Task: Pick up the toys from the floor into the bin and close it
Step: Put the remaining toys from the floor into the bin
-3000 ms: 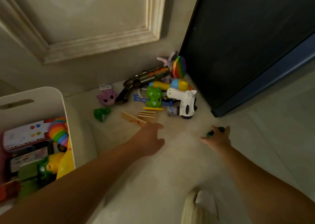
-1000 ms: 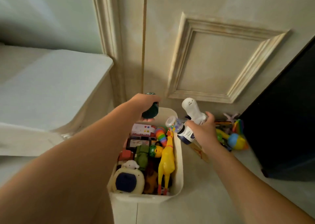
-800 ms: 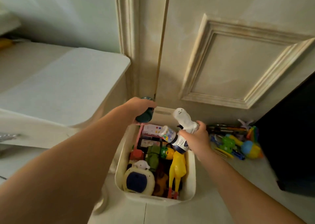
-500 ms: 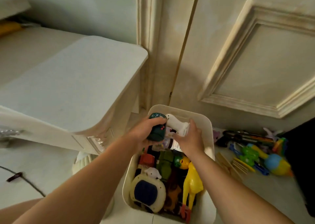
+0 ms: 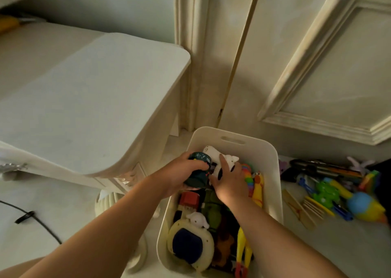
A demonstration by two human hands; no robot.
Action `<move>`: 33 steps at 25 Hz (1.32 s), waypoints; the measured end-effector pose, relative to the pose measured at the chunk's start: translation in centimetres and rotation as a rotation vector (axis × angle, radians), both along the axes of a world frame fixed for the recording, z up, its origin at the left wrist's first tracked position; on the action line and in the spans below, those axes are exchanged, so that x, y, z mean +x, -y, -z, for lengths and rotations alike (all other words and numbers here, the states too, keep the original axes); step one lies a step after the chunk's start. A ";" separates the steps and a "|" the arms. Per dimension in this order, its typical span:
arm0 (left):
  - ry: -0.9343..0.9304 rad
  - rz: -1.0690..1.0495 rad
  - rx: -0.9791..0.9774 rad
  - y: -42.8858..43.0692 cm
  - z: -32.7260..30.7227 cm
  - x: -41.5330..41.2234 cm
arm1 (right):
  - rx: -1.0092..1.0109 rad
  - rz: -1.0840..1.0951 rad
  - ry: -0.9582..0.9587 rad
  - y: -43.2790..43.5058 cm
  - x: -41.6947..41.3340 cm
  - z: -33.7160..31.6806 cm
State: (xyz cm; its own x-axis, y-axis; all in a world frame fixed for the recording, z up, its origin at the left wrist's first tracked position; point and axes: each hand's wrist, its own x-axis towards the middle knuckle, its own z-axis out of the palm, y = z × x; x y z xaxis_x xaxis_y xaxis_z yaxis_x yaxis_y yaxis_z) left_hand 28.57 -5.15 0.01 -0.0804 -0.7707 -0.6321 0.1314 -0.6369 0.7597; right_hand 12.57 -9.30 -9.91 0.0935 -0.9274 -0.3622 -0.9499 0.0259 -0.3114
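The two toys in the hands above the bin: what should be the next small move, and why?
Probably lower and release both. The left hand grips the dark round toy, the right hand holds the white cow toy, both over the open bin.

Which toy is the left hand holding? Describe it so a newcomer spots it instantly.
Find the white bin on the floor by the panelled door. Over its far end the left hand grips a rounded toy. It is dark teal with small pale markings, unlike the white, black-spotted toy in the right hand beside it.
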 end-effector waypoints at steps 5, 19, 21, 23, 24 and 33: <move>0.156 0.083 0.051 -1.8 1.5 -1.2 | -0.171 0.122 0.156 1.0 -1.0 -3.9; 0.239 -0.063 0.077 -2.9 1.6 -1.5 | 0.433 0.433 0.738 -6.2 -2.9 -6.0; 0.388 0.179 0.030 -3.2 1.9 -1.9 | 0.497 0.263 0.546 -5.8 -3.6 -6.6; 0.572 0.509 -0.019 -3.6 3.1 -2.8 | 0.549 0.000 0.289 -6.1 -3.9 -7.2; 0.677 0.682 -0.041 -4.0 3.8 -3.3 | 0.557 -0.122 0.166 -6.5 -3.9 -7.3; 1.157 1.123 -0.105 -5.8 7.0 -4.0 | 0.385 -0.721 -0.647 -11.0 -1.6 -4.6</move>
State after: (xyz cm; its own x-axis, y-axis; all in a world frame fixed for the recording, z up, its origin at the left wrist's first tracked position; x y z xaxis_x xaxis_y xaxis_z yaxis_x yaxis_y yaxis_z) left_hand 24.54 0.63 -6.94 -0.1473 -0.6961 -0.7027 -0.9860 0.0470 0.1602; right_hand 10.97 1.68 -5.35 0.2623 -0.5395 -0.8001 -0.7620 -0.6245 0.1714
